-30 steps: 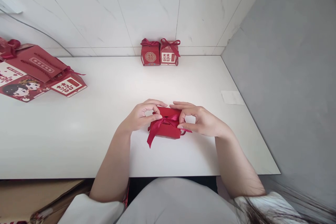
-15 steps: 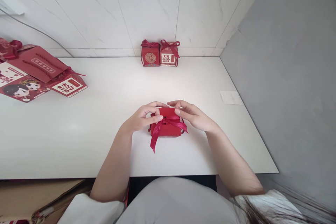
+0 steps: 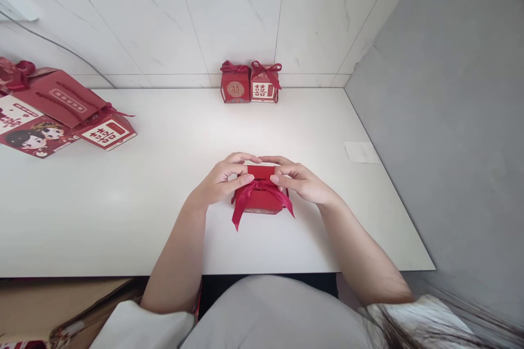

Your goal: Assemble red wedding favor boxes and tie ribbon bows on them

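Observation:
A small red gift box [image 3: 264, 204] stands on the white table in front of me. Across its top lies a dark pink satin ribbon [image 3: 244, 200], crossed in the middle, with one tail hanging towards me on each side. My left hand [image 3: 221, 179] pinches the ribbon near the middle between thumb and curled forefinger. On the other side my right hand [image 3: 303, 180] does the same, its thumb tip at the ribbon. The longer fingers of both hands reach round behind the box, their tips almost meeting. The ribbon between the fingers is partly hidden.
Two finished red boxes with bows [image 3: 236, 89] stand against the tiled wall. A large red gift bag [image 3: 65, 95] and another bowed box [image 3: 107, 132] lie at the left. A white paper [image 3: 362, 152] rests near the right edge, beside a grey wall.
My right hand has shifted slightly left and down along the ribbon, and its forefinger has straightened towards the left one. The left ribbon tail sits a little higher; the right one hangs lower.

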Available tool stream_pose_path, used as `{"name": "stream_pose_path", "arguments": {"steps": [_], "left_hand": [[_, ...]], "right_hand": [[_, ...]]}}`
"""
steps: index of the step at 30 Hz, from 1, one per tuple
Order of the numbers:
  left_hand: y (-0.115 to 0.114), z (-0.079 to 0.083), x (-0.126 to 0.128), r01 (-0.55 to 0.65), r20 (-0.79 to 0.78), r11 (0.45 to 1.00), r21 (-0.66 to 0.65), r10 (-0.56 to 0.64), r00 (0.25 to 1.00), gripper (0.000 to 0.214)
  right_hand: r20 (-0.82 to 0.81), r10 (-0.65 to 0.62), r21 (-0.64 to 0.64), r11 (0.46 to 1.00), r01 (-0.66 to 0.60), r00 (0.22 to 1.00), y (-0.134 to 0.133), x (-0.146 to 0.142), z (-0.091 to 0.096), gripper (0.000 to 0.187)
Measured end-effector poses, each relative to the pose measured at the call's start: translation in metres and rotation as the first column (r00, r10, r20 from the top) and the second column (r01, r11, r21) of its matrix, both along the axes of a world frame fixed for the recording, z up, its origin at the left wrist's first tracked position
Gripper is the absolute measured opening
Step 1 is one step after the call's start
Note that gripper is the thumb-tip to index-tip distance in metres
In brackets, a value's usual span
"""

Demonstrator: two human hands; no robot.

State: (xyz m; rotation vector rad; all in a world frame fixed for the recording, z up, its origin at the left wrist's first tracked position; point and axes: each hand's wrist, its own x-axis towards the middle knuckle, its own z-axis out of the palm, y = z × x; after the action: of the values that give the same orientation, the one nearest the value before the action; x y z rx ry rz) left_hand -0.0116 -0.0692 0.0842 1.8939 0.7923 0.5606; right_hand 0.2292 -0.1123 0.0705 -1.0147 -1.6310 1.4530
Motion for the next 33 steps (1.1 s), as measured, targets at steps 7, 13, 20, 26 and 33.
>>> {"name": "stream_pose_path", "arguments": {"steps": [7, 13, 20, 26, 33], "left_hand": [[-0.001, 0.006, -0.006, 0.011, -0.108, 0.978, 0.209, 0.012, 0.994, 0.034], [-0.004, 0.013, -0.005, 0.023, -0.161, 0.943, 0.332, 0.033, 0.986, 0.033], [-0.008, 0.014, -0.004, 0.045, -0.183, 0.793, 0.607, 0.084, 0.980, 0.032], [-0.008, 0.012, -0.003, 0.021, -0.196, 0.829, 0.558, 0.107, 0.975, 0.035], [-0.005, 0.011, -0.006, 0.001, -0.231, 0.853, 0.521, 0.140, 0.963, 0.036]], "right_hand": [[0.019, -0.033, 0.015, 0.999, 0.032, 0.999, -0.001, 0.000, 0.000, 0.036], [0.035, -0.023, 0.034, 0.999, 0.022, 0.999, -0.001, 0.001, 0.000, 0.032], [0.094, -0.038, 0.127, 0.992, 0.026, 0.995, -0.002, 0.002, 0.005, 0.034], [0.074, -0.048, 0.162, 0.986, 0.035, 0.996, -0.002, 0.001, 0.002, 0.035], [0.090, -0.060, 0.168, 0.985, 0.044, 0.994, 0.001, 0.001, -0.002, 0.032]]}}
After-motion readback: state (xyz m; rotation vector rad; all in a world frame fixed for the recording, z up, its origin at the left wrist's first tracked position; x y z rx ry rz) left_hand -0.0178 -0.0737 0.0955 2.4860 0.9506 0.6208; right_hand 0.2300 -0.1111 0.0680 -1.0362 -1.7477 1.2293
